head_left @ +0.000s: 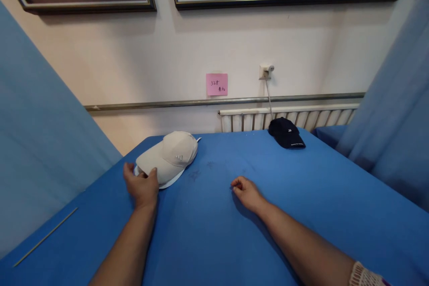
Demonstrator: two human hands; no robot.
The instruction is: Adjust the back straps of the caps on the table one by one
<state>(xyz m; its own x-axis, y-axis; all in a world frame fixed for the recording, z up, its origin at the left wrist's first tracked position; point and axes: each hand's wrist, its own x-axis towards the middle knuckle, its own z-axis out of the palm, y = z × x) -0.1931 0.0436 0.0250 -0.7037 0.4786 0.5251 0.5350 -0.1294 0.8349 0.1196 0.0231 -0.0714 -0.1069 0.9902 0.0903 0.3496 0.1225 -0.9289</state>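
A beige baseball cap (178,148) lies at the far left of the blue-covered table, its brim pointing toward me and left. Under its brim shows the pale edge of a white layer (172,180), maybe a second cap. My left hand (142,184) is at the tip of the brim, thumb and fingers spread around the corner without a visible grip. Loosely curled, with nothing seen in its fingers, my right hand (247,193) hovers low over the middle of the table. A navy baseball cap (287,133) rests at the far right edge, apart from both hands.
A thin stick (45,237) lies along the table's left side. Blue curtains (43,111) hang on both sides. Behind the table are a radiator (251,120), a metal rail (167,104), and a socket (264,72) with a cord. A pink note (216,84) is on the wall.
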